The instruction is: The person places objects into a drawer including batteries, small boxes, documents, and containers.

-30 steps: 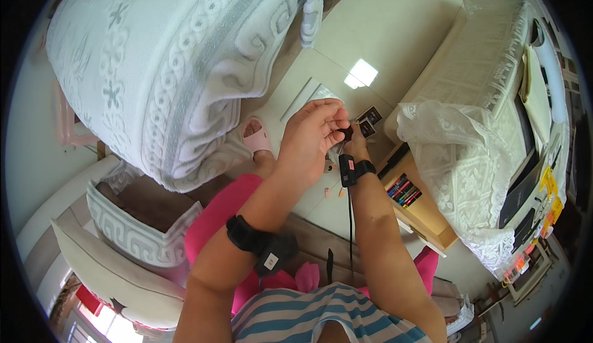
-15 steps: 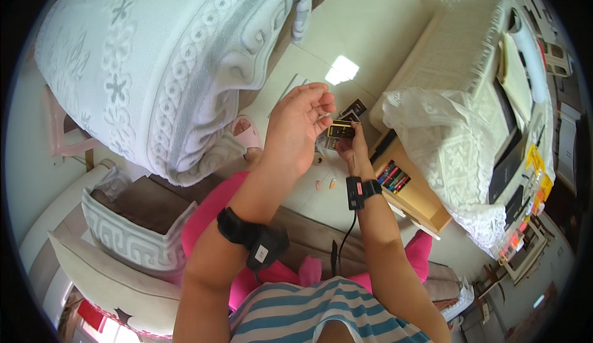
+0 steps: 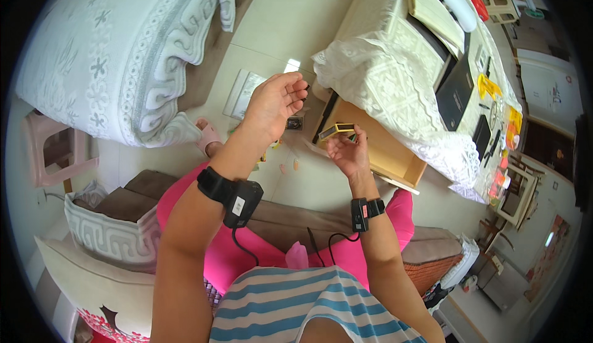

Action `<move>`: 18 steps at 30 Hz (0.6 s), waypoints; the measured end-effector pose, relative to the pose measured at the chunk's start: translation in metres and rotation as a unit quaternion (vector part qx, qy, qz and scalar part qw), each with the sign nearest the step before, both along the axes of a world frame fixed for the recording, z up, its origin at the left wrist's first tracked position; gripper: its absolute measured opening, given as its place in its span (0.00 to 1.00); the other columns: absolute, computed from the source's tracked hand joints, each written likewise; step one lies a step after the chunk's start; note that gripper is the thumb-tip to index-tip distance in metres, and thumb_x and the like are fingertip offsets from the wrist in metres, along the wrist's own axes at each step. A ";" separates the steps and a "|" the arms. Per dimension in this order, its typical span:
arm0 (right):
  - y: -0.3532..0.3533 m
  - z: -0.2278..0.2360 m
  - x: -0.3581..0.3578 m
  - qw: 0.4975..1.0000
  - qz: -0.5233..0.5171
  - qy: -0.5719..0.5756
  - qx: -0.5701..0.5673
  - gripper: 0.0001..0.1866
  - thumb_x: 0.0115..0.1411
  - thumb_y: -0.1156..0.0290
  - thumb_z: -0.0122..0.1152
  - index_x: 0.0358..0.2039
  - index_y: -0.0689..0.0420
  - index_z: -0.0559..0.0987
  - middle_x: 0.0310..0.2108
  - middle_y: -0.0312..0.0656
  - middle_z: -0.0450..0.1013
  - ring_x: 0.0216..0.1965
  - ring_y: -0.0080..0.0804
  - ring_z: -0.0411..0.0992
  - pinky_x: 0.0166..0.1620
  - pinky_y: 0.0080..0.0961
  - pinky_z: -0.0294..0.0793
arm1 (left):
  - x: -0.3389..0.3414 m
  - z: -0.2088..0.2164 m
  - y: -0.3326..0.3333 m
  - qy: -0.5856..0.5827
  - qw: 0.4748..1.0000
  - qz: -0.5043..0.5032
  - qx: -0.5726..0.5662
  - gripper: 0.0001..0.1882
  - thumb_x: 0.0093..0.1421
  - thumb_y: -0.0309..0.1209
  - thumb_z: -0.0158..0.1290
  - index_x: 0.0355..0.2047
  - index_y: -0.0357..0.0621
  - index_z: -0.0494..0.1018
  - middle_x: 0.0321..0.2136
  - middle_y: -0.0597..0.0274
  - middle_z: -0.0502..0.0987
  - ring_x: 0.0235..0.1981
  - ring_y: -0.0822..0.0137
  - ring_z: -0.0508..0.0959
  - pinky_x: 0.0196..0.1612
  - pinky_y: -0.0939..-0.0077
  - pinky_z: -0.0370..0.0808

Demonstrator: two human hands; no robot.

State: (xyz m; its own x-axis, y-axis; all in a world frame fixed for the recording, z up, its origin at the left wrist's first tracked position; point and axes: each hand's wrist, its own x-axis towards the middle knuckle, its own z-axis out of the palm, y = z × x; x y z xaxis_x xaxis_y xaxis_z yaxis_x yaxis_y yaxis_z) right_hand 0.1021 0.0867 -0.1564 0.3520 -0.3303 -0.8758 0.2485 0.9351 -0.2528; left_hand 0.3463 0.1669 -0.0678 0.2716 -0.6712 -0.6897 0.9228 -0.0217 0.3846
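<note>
My right hand [image 3: 348, 156] is closed on a small black box with yellow edges [image 3: 336, 131], held tilted at the near left side of an open wooden drawer [image 3: 404, 151]. Bits of red and green show just behind the box; I cannot tell what they belong to. My left hand [image 3: 276, 103] hangs over the floor to the left, palm turned inward. Its fingers are half curled and apart, with nothing visibly in them. A small dark shape shows beyond those fingertips. Under the left wrist, a dark card-like piece [image 3: 294, 123] lies on the floor.
A lace-covered table [image 3: 377, 65] stands above the drawer, holding a black laptop-like slab [image 3: 455, 93] and yellow packets [image 3: 489, 86]. Two small orange-pink pieces [image 3: 296, 165] lie on the tiles. At left are a covered sofa [image 3: 92, 65], a pink stool [image 3: 46, 148] and a fabric bin [image 3: 111, 244].
My right hand has carried the black-and-yellow box from over the floor to the drawer's side, apart from my left hand. The view has shifted right. The coloured pens in the drawer no longer show clearly.
</note>
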 end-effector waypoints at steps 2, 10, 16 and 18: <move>-0.007 -0.013 -0.034 0.997 -0.011 0.053 -0.047 0.27 0.49 0.48 0.60 0.34 0.61 0.69 0.34 0.44 0.68 0.37 0.35 0.68 0.39 0.23 0.69 | -0.009 -0.001 -0.003 0.001 1.000 -0.022 -0.003 0.07 0.55 0.31 0.52 0.32 0.43 0.69 0.29 0.64 0.72 0.31 0.72 0.71 0.35 0.79 0.67; -0.008 -0.036 -0.079 0.982 0.075 0.158 -0.077 0.24 0.47 0.47 0.60 0.32 0.55 0.71 0.28 0.36 0.70 0.28 0.28 0.67 0.25 0.19 0.64 | -0.027 0.006 -0.004 -0.026 0.998 -0.051 -0.017 0.07 0.54 0.31 0.52 0.31 0.42 0.69 0.29 0.64 0.72 0.31 0.72 0.71 0.34 0.79 0.68; -0.003 -0.037 -0.080 0.953 0.156 0.245 -0.091 0.21 0.46 0.45 0.61 0.27 0.48 0.70 0.31 0.33 0.65 0.34 0.27 0.65 0.32 0.23 0.60 | -0.028 0.003 -0.003 -0.029 0.997 -0.061 -0.022 0.07 0.55 0.31 0.52 0.32 0.42 0.69 0.29 0.64 0.72 0.31 0.72 0.71 0.34 0.80 0.68; -0.006 -0.039 -0.084 0.943 0.195 0.255 -0.088 0.20 0.46 0.45 0.60 0.27 0.47 0.70 0.29 0.32 0.65 0.33 0.28 0.65 0.32 0.24 0.60 | -0.025 0.005 -0.005 -0.036 0.997 -0.059 -0.024 0.07 0.55 0.31 0.52 0.31 0.42 0.69 0.28 0.64 0.72 0.31 0.72 0.71 0.34 0.80 0.68</move>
State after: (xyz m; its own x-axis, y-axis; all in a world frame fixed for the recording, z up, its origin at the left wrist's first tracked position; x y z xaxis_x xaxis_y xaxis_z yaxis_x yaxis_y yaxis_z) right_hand 0.0183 0.0805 -0.1958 0.0250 -0.4184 -0.9079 -0.3005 0.8631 -0.4060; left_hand 0.3214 0.1615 -0.0625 0.2357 -0.7339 -0.6371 0.8851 -0.1086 0.4525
